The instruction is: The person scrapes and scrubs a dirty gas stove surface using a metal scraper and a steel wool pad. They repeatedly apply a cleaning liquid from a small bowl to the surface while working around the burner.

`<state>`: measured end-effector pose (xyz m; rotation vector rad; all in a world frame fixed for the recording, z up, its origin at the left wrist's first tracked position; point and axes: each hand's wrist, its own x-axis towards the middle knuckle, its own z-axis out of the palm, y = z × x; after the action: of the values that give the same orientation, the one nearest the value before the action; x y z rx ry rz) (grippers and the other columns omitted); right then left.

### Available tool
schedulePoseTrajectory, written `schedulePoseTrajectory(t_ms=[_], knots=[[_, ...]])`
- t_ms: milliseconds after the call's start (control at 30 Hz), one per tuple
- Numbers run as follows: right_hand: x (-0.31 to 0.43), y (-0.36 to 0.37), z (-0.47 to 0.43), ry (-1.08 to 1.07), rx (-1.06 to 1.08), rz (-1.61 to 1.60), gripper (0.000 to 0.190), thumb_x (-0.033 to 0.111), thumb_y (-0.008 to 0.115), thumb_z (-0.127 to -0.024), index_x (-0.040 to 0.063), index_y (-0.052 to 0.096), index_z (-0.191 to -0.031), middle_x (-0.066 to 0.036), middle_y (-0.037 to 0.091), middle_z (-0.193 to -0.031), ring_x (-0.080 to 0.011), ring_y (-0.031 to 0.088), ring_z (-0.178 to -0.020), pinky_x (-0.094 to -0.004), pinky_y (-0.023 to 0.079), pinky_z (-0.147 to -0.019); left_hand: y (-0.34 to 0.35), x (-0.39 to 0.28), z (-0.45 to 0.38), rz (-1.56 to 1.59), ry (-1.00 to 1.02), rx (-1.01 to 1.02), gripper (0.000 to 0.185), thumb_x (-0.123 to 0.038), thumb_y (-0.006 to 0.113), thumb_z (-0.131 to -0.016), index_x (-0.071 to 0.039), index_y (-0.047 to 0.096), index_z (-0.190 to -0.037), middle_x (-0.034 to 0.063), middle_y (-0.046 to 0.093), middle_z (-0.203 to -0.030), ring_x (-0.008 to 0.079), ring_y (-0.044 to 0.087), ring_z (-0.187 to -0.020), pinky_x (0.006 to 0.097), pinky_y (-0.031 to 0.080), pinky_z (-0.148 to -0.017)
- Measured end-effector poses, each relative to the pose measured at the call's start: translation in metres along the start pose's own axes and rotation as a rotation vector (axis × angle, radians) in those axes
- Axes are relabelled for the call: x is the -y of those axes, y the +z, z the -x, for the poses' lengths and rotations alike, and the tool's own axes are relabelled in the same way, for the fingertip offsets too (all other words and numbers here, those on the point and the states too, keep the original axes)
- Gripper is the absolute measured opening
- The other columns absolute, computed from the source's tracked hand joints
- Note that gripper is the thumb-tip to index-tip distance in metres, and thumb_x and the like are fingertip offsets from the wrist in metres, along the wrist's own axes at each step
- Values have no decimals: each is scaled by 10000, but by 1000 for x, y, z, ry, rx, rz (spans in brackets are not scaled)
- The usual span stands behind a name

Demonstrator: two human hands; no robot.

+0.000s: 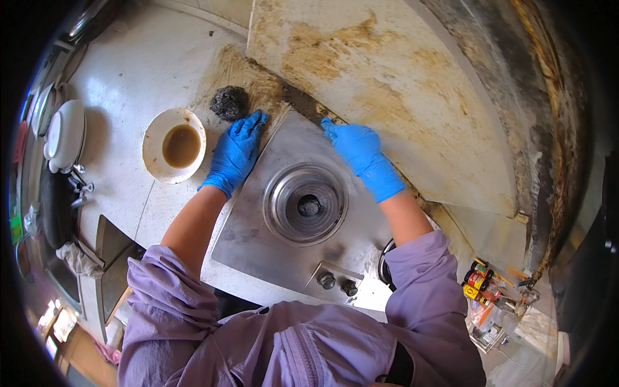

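Observation:
A metal gas stove (242, 217) with a round burner recess (305, 204) and two dark knobs lies before me. My left hand (238, 150), in a blue glove, rests at the stove's left edge, its fingers extended and no object visible in it. Just beyond its fingertips sits a dark metal scouring pad (229, 103). My right hand (357, 147), also gloved in blue, is at the stove's back edge by the stained wall, fingers bent; whether it holds something small is hidden. A white bowl (151, 145) of murky brown liquid stands left of my left hand.
Brown grime covers the counter (242, 67) behind the stove and the wall panel (377, 96). Stacked white dishes (67, 133) stand at the far left. Bottles and jars (476, 283) crowd the lower right. A round black ring (385, 265) lies near my right forearm.

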<state>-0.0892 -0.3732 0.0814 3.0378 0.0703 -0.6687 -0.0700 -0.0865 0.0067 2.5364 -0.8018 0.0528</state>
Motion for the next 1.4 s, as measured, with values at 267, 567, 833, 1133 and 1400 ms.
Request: schedulePoseTrajectory(t_ms=[267, 567, 833, 1133, 1400], knots=[[-12, 10, 14, -46, -235, -142, 351, 417, 463, -1068, 211, 745, -1037, -162, 732, -866, -418, 701, -760, -531, 561, -691, 3, -1, -2, -32, 24, 7, 543, -9, 530, -902, -63, 559, -1442, 147, 543, -1501, 363, 586, -1253, 427, 486, -1088], [-31, 34, 37, 55, -168, -439, 337, 371, 556, -1027, 129, 723, -1192, -211, 725, -1101, -414, 702, -962, -523, 554, -853, 7, 4, -1, -25, 40, -15, 549, -24, 545, -902, -63, 553, -1450, 154, 541, -1501, 377, 581, -1261, 434, 470, -1105], [-14, 39, 9, 101, -264, -244, 190, 189, 589, -926, 45, 693, -994, -255, 723, -941, -452, 719, -867, -553, 571, -744, 2, -1, 0, 21, 29, -14, 562, -2, 552, -880, -60, 563, -1439, 156, 547, -1493, 377, 580, -1262, 430, 474, -1103], [12, 29, 7, 199, -264, -258, 211, 189, 551, -967, 40, 701, -958, -229, 738, -897, -429, 732, -840, -544, 580, -739, -2, -1, -1, 29, 14, 16, 594, 2, 548, -873, -66, 540, -1463, 154, 522, -1518, 373, 577, -1264, 424, 477, -1103], [11, 9, 2, 289, -6, -350, 419, 373, 490, -1047, 23, 722, -1055, -265, 719, -1087, -453, 695, -1014, -568, 546, -866, 2, 5, 0, 17, 7, 22, 606, 6, 545, -870, -66, 530, -1471, 150, 525, -1514, 364, 574, -1257, 422, 478, -1099]])
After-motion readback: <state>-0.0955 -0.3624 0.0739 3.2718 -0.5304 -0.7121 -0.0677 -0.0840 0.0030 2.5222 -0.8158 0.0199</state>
